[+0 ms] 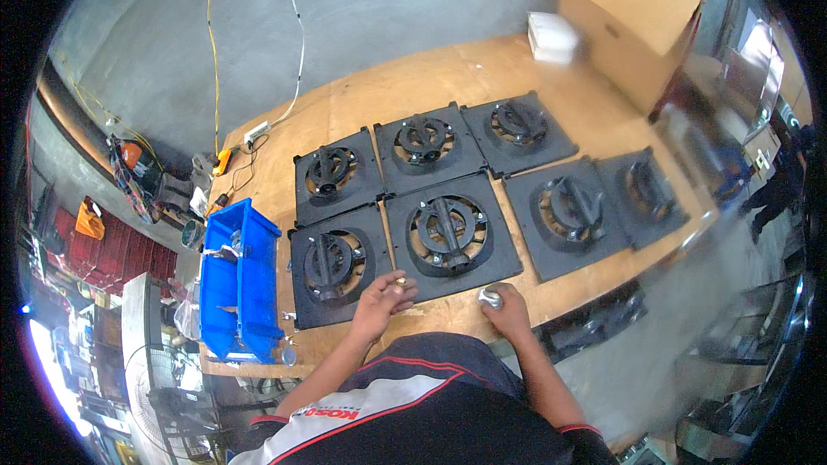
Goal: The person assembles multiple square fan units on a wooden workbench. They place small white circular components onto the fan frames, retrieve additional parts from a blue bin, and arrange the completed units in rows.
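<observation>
My left hand (380,305) is closed, its fingertips pinching a small brass-coloured piece (401,282) over the near edge of the table. To the right, my right hand (510,313) wraps round a short silver metal piece (491,299), whose kind I cannot make out. Just beyond both hands lies a black square gas-burner unit (452,237) with a round ring and a bar across it. Another burner unit (334,269) lies left of it, near my left hand. Several more like these, including one burner unit (568,215) on the right, lie in two rows.
A blue divided parts bin (243,284) stands at the table's left end, small metal parts inside. A power strip (257,132) and cables lie behind it. At the back right are a cardboard box (624,26) and a white block (552,38). A fan (159,396) stands lower left.
</observation>
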Demonstrator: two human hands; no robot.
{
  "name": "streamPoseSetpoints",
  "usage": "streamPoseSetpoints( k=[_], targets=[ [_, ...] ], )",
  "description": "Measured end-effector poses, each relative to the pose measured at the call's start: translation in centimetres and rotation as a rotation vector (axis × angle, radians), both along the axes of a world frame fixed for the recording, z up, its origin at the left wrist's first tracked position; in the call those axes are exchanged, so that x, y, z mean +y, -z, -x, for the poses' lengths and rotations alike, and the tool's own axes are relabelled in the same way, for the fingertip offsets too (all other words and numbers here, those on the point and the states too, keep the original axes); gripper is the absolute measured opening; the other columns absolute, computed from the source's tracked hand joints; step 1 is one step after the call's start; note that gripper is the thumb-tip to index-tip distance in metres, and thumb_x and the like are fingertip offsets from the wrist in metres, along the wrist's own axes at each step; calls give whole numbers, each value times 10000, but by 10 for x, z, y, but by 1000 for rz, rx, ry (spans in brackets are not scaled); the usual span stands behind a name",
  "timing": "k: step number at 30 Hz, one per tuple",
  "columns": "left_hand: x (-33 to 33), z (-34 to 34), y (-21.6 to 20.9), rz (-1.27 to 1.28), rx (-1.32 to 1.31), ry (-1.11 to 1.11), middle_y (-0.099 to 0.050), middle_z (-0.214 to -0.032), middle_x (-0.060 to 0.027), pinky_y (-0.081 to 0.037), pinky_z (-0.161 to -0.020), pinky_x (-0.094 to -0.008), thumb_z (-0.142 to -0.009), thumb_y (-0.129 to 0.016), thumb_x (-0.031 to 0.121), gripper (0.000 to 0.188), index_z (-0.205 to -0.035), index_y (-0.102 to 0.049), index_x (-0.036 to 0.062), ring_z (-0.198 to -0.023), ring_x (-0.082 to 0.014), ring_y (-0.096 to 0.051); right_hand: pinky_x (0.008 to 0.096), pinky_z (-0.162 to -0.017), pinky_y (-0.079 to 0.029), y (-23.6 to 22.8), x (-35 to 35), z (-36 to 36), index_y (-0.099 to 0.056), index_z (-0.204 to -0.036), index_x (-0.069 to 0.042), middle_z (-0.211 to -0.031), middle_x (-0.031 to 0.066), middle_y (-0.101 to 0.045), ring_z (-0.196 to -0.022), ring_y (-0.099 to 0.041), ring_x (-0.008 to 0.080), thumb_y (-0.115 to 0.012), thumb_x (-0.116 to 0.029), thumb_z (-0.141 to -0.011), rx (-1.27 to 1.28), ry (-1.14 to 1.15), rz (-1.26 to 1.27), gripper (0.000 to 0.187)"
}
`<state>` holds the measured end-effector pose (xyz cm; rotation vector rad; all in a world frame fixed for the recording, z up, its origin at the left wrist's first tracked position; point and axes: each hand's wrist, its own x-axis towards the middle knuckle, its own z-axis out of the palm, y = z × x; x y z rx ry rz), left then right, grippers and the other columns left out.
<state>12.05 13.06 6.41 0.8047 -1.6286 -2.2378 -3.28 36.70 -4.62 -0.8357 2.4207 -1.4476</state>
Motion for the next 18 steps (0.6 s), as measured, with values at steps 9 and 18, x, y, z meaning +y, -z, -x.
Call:
streamPoseSetpoints(
  k=[9,18],
  targets=[
    [-8,1,-7,439,-148,243,-691,-954,-91,-557,-768,-272,-920,-637,35,281,-1183,-566,-35,-816,-136,-675,351,-969,-453,-32,-24,-14,-642,-942,11,-1354,153,-545,-1225,-530,258,-719,-144,-875,-442,-64,385,186],
    [5,25,-97,666,23,518,-667,-930,-45,-518,-765,-275,-861,-721,67,322,-1145,-580,10,-842,-107,-625,432,-1025,-445,-109,-36,-34,-604,-898,-18,-1418,240,-454,-1258,-536,344,-838,-128,-755,-58,-138,710,295]
  ],
)
